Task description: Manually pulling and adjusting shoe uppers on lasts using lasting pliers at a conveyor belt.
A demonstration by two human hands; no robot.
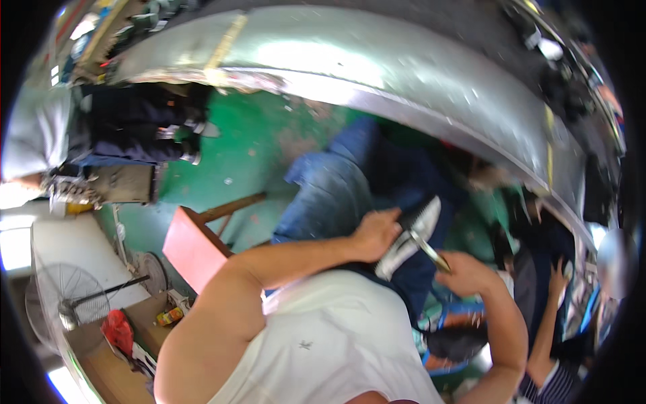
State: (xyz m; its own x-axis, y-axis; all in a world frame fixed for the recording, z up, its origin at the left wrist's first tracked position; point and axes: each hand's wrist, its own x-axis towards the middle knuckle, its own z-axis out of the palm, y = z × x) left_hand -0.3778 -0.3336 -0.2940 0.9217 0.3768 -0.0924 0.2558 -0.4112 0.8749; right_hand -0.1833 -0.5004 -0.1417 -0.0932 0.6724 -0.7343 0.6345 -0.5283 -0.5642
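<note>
A shoe with a dark upper and a white sole (429, 214) lies tilted over my lap, sole facing up. My left hand (378, 234) is closed around the shoe's dark side. Closed on the handle of a slim metal tool with a tan grip (425, 246), my right hand (465, 273) is just right of the shoe. The tool's metal end meets the middle of the white sole. Blur hides its exact kind. Below the shoe are my legs in blue jeans (330, 192).
A long grey conveyor (309, 50) curves across in front. A pink stool (192, 246) stands on the green floor (245, 145) at left, near a fan (70, 299) and a cardboard box (111, 377). Co-workers are at far left (114, 124) and right (548, 323).
</note>
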